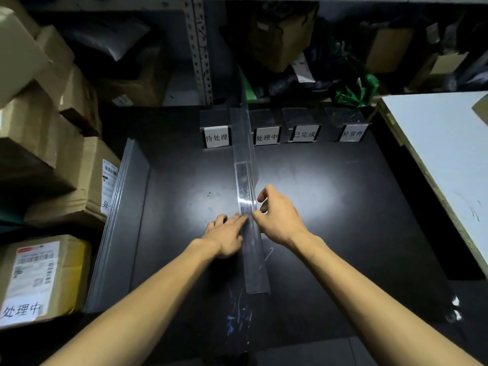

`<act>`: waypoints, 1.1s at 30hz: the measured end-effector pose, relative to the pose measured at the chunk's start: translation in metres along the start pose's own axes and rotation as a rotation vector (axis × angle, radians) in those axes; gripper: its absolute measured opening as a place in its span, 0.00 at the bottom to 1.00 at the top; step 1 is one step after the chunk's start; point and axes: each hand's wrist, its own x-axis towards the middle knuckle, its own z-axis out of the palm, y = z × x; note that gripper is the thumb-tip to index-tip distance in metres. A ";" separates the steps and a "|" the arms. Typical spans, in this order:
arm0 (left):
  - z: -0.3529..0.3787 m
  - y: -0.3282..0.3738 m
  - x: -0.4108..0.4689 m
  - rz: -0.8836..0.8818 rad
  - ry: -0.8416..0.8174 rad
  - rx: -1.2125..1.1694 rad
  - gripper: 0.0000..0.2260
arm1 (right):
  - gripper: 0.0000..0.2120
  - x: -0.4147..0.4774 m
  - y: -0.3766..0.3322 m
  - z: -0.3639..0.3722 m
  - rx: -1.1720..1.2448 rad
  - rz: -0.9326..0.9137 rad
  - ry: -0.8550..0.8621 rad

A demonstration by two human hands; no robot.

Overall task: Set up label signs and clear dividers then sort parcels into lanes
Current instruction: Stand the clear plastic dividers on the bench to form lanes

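Clear plastic divider (244,178), first placed: left hand (225,237) fingers (241,219) flat on it, right hand (280,220) fingers (261,198) pinching it; white label signs (216,137) up, cardboard parcels (45,281) unsorted.

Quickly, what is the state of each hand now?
Left hand: open, straight fingers pressing on the clear divider.
Right hand: fingers curled, pinching the clear divider.

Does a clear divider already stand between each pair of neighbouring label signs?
No: only one clear divider stands, between the two leftmost label signs; the other gaps hold none.
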 end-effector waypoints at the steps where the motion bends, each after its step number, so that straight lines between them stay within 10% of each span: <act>1: 0.001 0.002 -0.002 -0.019 -0.004 -0.009 0.30 | 0.11 -0.003 0.000 0.000 0.010 0.010 0.009; 7: -0.017 0.005 -0.034 -0.052 -0.050 -0.072 0.28 | 0.18 -0.021 -0.012 -0.015 -0.116 -0.025 0.030; 23: -0.127 -0.085 -0.203 -0.010 0.479 -0.361 0.10 | 0.16 -0.035 -0.196 0.010 -0.160 -0.384 -0.240; 33: -0.092 -0.208 -0.212 -0.094 0.534 -0.423 0.11 | 0.29 -0.010 -0.253 0.128 -0.454 -0.206 -0.148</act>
